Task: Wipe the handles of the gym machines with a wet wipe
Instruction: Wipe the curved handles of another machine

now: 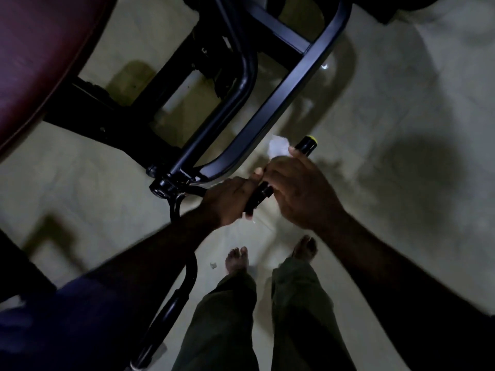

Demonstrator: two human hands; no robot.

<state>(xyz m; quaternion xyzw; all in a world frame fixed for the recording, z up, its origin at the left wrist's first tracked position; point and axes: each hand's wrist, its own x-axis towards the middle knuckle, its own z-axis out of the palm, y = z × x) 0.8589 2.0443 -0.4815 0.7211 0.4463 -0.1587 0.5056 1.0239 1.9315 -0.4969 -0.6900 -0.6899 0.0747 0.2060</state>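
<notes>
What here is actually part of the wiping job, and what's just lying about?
Part of the job:
- handle with the yellow end cap
- white wipe
- left hand, gripping the handle
- right hand, holding the wipe against the handle

Just lying about:
- maroon seat pad
- black frame
- small scrap on the floor

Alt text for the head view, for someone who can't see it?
In dim light, the right hand holds a white wipe against a black machine handle while the left hand grips the handle lower down. Bare feet stand on a pale floor.
</notes>
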